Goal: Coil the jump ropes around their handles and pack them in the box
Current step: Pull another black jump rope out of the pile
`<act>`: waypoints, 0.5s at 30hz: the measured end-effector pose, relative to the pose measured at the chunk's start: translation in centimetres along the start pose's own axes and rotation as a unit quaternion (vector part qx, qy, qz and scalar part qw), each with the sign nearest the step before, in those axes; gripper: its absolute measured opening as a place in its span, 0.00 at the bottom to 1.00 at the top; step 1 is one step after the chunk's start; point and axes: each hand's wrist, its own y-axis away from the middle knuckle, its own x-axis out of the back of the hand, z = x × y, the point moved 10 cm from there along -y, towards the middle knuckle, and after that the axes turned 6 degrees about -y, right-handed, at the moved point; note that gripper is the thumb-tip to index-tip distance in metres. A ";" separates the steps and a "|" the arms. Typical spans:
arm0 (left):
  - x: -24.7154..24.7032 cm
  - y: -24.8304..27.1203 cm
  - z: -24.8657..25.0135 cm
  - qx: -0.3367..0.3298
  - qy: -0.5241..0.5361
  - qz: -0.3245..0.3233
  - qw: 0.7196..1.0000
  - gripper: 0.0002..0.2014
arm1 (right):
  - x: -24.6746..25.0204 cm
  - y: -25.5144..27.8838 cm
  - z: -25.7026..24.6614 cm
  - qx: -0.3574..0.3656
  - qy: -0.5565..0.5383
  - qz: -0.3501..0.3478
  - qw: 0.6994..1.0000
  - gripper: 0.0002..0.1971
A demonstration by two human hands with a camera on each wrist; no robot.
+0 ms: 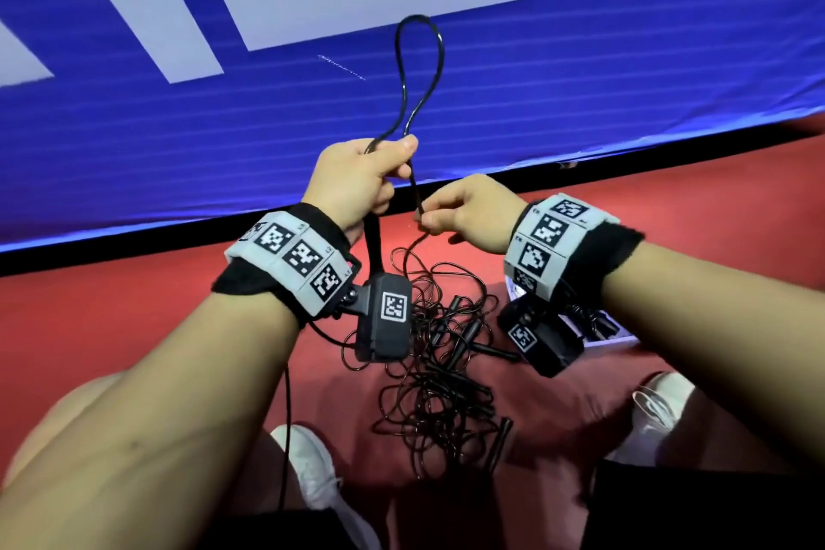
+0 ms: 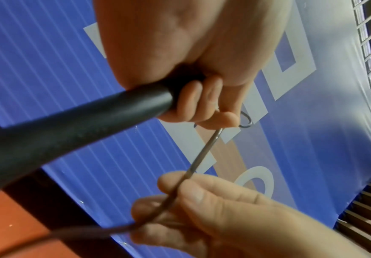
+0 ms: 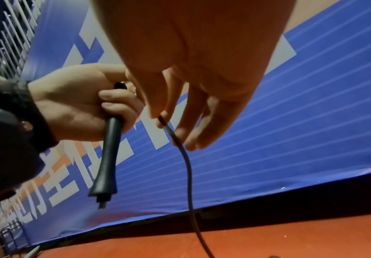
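A white box (image 1: 625,337), mostly hidden behind the right wrist, is holding black handles on the red floor (image 1: 134,326). The left hand (image 1: 357,179) is gripping a black handle (image 3: 108,153) and a cord loop (image 1: 419,71), while the right hand (image 1: 468,214) is pinching the cord above the tangled jump ropes (image 1: 442,380).

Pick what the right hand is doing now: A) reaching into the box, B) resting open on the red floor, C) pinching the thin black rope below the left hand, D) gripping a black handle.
C: the right hand pinches the thin black rope between thumb and fingertips, in the air just below the left hand, which grips the black tapered handle.
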 end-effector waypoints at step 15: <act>-3.0 0.8 -2.9 -0.034 -0.298 -0.108 0.948 0.18 | 10.3 1.0 -2.0 -0.018 -0.429 0.231 0.873 0.11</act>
